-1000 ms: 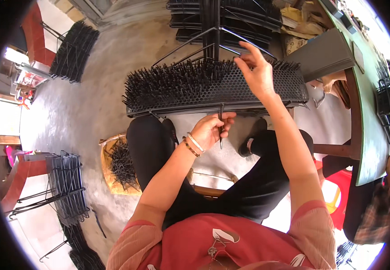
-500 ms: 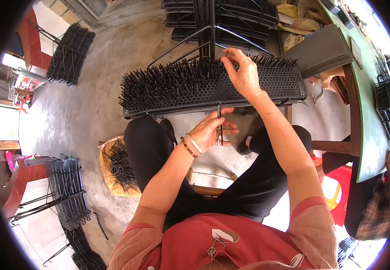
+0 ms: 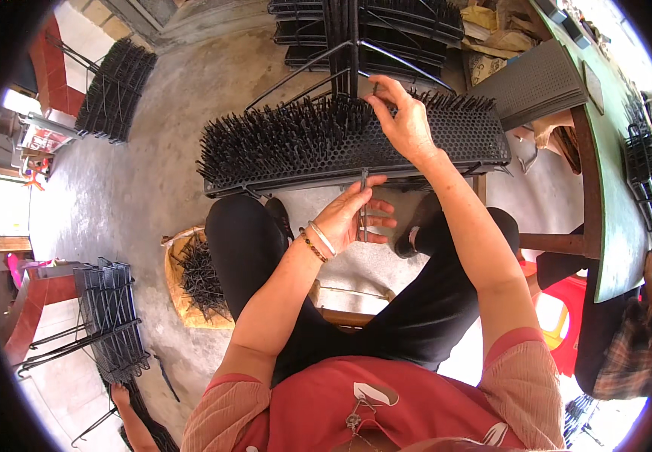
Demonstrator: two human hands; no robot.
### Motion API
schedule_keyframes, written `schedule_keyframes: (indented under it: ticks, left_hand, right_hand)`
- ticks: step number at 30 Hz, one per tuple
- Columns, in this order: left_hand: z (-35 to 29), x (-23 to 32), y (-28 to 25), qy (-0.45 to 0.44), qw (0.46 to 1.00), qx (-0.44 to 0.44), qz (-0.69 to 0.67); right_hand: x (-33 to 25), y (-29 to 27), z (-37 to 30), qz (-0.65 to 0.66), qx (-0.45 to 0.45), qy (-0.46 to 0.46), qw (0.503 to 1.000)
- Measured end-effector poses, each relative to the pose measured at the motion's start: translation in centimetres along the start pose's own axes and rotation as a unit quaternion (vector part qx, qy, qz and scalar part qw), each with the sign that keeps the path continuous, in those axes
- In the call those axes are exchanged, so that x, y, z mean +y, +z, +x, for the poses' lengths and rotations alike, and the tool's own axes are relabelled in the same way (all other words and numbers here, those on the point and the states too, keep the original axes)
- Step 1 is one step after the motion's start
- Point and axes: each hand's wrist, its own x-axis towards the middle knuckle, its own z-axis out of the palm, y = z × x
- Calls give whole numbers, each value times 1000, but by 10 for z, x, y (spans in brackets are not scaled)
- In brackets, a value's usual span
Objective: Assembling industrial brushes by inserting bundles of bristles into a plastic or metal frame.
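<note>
Across my knees lies a long black perforated rack, its left and far parts crowded with upright thin black sticks. Bare holes show along its near right side. My right hand is over the rack, thumb and forefinger pinched around a short dark stick near the standing ones. Just below the rack's near edge, my left hand grips a few thin dark sticks between thumb and forefinger, its other fingers loosely spread. To the left of my knee, a yellowish sack holds a heap of loose black sticks.
More filled black racks are stacked beyond mine. Flat perforated panels lean by a green-topped table at right, near a person in a plaid sleeve. Wire racks stand at left, where another person's arm reaches in.
Another person's arm has come in at the lower left. My left hand has turned the sticks slightly; my right hand has barely moved, still pinching over the rack.
</note>
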Motion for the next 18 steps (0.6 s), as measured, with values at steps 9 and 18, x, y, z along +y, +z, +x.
schedule_keyframes:
  ticks: [9, 18]
  left_hand:
    - [-1, -2, -2, 15, 999, 38, 13]
    - [4, -6, -7, 45, 996, 7, -74]
  right_hand:
    - [-5, -1, 1, -21, -15, -30, 999]
    - [7, 6, -4, -145, -10, -138, 980]
